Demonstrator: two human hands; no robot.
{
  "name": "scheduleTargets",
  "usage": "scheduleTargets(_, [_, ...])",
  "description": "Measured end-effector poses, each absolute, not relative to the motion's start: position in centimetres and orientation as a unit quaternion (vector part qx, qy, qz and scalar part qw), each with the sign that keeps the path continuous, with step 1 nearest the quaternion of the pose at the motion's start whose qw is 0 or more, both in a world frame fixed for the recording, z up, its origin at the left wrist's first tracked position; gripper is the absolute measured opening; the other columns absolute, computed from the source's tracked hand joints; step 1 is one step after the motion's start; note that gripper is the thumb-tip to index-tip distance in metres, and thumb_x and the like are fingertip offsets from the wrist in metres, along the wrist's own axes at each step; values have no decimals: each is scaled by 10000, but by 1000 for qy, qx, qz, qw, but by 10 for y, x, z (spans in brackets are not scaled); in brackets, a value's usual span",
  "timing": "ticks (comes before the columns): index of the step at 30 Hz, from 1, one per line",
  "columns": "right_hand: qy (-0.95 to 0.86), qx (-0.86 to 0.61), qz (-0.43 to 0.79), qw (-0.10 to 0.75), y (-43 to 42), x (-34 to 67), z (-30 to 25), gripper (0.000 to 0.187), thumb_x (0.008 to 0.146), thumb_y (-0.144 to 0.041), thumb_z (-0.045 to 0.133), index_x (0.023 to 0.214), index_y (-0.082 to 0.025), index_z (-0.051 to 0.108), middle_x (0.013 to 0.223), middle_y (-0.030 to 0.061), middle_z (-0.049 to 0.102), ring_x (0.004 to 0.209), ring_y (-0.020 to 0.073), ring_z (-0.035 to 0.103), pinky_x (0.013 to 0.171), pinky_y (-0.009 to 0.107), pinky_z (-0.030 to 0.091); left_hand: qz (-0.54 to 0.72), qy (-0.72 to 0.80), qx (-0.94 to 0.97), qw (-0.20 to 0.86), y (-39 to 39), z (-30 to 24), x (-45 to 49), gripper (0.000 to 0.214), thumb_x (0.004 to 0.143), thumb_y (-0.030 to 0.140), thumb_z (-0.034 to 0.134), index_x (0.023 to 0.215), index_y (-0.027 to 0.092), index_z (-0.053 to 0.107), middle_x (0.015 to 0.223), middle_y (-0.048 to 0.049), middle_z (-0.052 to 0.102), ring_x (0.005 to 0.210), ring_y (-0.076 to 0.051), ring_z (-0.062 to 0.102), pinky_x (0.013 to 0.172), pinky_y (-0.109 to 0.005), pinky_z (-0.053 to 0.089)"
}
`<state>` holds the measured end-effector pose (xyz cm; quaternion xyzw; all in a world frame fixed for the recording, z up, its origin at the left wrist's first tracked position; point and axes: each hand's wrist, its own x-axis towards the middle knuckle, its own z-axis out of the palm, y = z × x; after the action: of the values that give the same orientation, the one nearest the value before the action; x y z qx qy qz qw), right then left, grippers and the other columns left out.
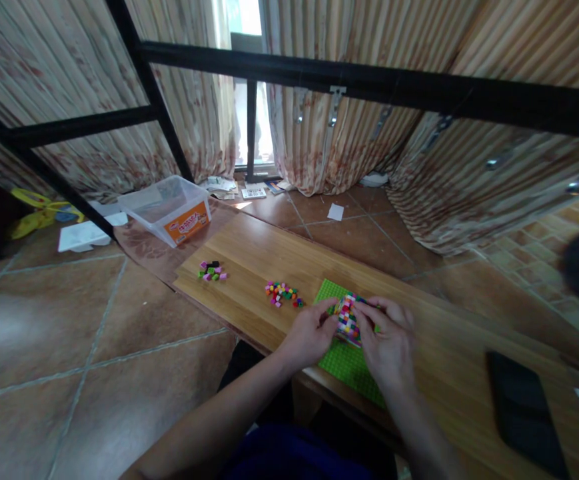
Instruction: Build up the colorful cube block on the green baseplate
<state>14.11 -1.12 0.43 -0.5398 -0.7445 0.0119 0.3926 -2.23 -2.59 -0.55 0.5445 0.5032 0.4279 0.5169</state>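
Observation:
A block of many small multicoloured building bricks (348, 319) stands on a green studded baseplate (349, 367) on the wooden table. My left hand (314, 333) grips the left side of this brick block, thumb and fingers curled around its edge. On the other side, my right hand (388, 337) has thumb and forefinger pinched together at the block's top right. Whatever small piece may be between those fingertips is hidden. To the left of the baseplate lies a loose pile of mixed small bricks (283, 293).
Another small pile of pink, green and black bricks (212, 271) lies near the table's left end. A clear plastic bin (169, 207) with an orange label stands beyond it. A dark phone-like slab (526, 410) rests at the right. A black metal frame (319, 70) crosses above.

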Motion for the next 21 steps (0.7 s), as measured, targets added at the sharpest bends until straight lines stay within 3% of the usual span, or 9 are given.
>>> scheduleTargets(7, [-741,-550,24,385,-11,142,-3,268,936,-401,564,957,-259,791,1091,102,665,1023,255,566,867,445,447,382,498,610,484,-26,3,-25,434,913,228,489,1318,161,627,869,-43,699,680,-154,555,675,-267,463])
scheduleTargets(13, [-717,-558,16,418,-10,141,-4,231,893,-431,641,943,-244,770,1019,80,679,967,238,595,867,431,452,377,482,630,478,-27,10,-27,437,925,206,461,1330,168,621,906,-47,706,719,-163,581,715,-269,470])
scheduleTargets(16, [-732,-537,-5,420,-13,142,-4,190,900,-389,651,905,-231,757,980,70,684,927,220,612,837,398,457,378,477,635,476,-27,10,-26,418,937,213,444,1304,159,638,967,-63,717,753,-169,602,738,-272,482])
scheduleTargets(21, [-766,-514,-48,384,-19,145,-3,185,933,-310,609,1001,-215,752,996,78,700,917,213,614,814,379,445,379,481,634,471,-28,8,-24,427,944,225,433,1318,145,624,975,-70,722,733,-164,601,738,-277,492])
